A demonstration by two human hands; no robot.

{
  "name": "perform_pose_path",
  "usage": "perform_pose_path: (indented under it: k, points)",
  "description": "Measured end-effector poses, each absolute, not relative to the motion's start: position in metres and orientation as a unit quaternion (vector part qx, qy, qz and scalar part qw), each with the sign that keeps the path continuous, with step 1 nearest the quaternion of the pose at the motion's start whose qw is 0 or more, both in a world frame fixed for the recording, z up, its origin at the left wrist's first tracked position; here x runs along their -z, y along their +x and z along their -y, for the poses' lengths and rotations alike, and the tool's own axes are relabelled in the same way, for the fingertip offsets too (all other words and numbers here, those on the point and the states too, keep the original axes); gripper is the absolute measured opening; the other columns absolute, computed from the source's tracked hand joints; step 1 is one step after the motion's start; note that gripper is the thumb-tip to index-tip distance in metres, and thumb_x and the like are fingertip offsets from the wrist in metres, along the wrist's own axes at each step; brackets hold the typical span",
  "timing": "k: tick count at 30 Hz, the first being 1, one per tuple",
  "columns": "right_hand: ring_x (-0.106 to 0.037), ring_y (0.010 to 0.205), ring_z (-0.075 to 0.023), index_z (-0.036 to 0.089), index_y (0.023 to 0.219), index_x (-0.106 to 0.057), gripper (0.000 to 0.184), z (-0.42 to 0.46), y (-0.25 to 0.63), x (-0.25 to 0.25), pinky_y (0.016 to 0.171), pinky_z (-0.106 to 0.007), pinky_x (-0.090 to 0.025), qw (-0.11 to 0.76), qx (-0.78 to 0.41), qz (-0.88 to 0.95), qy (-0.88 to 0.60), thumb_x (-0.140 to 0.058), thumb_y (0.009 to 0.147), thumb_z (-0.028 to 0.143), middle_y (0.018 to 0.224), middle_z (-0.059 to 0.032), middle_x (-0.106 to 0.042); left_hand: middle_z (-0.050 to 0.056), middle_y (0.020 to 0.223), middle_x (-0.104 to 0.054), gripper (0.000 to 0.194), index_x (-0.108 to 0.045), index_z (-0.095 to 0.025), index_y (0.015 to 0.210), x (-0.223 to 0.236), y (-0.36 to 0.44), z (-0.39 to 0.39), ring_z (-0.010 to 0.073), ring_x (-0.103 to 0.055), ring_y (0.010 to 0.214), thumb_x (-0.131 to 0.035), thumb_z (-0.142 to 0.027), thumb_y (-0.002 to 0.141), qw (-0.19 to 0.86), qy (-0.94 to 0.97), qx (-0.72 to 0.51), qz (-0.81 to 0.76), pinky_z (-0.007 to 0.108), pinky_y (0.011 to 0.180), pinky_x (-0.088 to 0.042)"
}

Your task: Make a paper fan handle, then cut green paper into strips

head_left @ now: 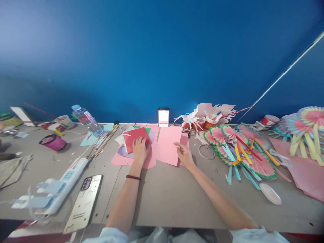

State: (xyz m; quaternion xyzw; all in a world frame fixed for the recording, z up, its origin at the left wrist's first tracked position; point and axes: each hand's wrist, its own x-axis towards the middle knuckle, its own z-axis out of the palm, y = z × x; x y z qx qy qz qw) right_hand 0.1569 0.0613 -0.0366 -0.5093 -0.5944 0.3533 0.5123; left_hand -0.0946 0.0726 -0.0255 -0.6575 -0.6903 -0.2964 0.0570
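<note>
My left hand [140,150] lies palm down on a red sheet or packet [133,136], fingers spread over its surface. Under the red piece is a loose pile of coloured papers, including a purple sheet [122,151] and a green one [146,129]. Just right of that pile, a pink paper sheet [167,145] lies flat, overlapping another pink sheet [184,140]. My right hand [184,155] is at the pink paper's right edge, index finger stretched onto it and thumb apart from it. The remaining right fingers are curled and partly hidden.
Pleated paper fans [253,148] and a tape ring [206,152] lie to the right, with a white oval object [270,194]. On the left are a water bottle [87,119], a power strip [67,185] and a phone [84,202]. Another phone [163,118] stands against the blue wall.
</note>
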Motion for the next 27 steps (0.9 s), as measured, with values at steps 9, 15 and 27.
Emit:
perform_pose_path:
  k: [9, 15, 27]
  points:
    - [-0.068, 0.082, -0.0191, 0.022, 0.092, -0.076, 0.027, -0.066, 0.155, 0.02, 0.073, -0.032, -0.055, 0.501, -0.424, 0.571, -0.492, -0.061, 0.072, 0.034, 0.101, -0.0075, -0.078, 0.014, 0.112, -0.075, 0.026, -0.073, -0.021, 0.097, 0.026, -0.101, -0.077, 0.0285, -0.069, 0.102, -0.05, -0.033, 0.095, 0.013, -0.636, 0.336, 0.694, 0.037, 0.085, -0.05]
    - [-0.064, 0.073, -0.0165, 0.021, 0.1, -0.076, 0.033, -0.064, 0.135, 0.019, 0.07, -0.031, -0.053, 0.474, -0.463, 0.572, -0.484, -0.06, 0.072, 0.028, 0.1, -0.0063, -0.078, 0.016, 0.108, -0.074, 0.04, -0.072, -0.018, 0.105, 0.021, -0.103, -0.076, 0.0268, -0.069, 0.099, -0.039, -0.04, 0.1, 0.02, -0.529, 0.485, 0.696, 0.035, 0.082, -0.049]
    - [-0.053, 0.055, -0.0136, 0.012, 0.121, -0.072, 0.052, -0.065, 0.104, -0.014, 0.057, -0.027, -0.046, 0.375, -0.4, 0.625, -0.555, -0.048, 0.076, 0.022, 0.075, -0.0031, -0.072, 0.009, 0.087, -0.073, 0.034, -0.071, -0.018, 0.087, 0.012, -0.102, -0.074, 0.0207, -0.066, 0.082, -0.045, -0.039, 0.097, 0.011, -0.44, 0.582, 0.684, 0.032, 0.076, -0.047]
